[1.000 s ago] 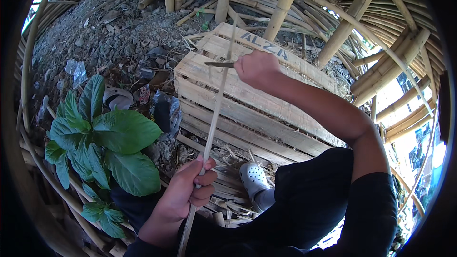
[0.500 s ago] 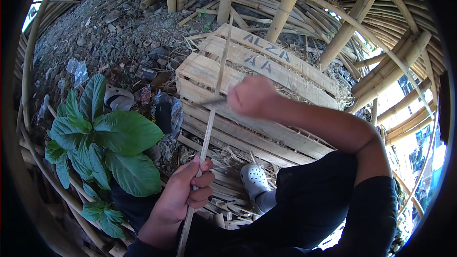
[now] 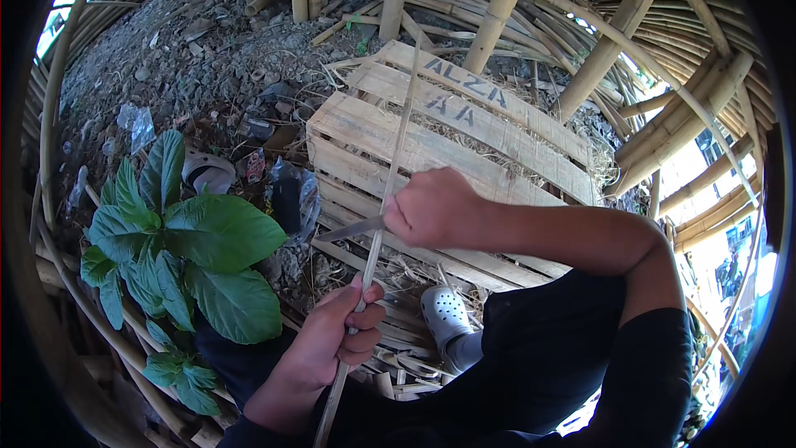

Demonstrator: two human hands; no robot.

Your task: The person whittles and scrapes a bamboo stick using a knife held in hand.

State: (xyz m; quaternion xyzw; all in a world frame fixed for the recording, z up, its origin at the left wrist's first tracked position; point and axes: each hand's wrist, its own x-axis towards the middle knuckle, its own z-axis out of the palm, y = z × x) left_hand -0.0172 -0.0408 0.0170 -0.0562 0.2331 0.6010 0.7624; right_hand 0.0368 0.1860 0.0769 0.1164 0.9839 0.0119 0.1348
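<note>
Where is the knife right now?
In the head view the knife is near the middle, held in the right hand, its blade pointing left against the thin bamboo strip, in front of the wooden crate and above the left hand.

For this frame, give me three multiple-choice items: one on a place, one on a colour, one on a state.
1. Where is the green broad-leaved plant relative to the pale wooden slatted crate?
A. on the person's left of it
B. on top of it
C. on the person's right of it

2. What colour is the perforated clog below the crate?
A. red
B. light grey
C. blue

3. How is the left hand on the thin bamboo strip?
A. open, apart from it
B. flat on the crate
C. closed around it

Answers: 1 A, its leaves fill the picture's left side; 2 B, the shoe shows pale grey; 3 C, the fingers wrap the strip while the right hand grips a knife blade against it.
</note>
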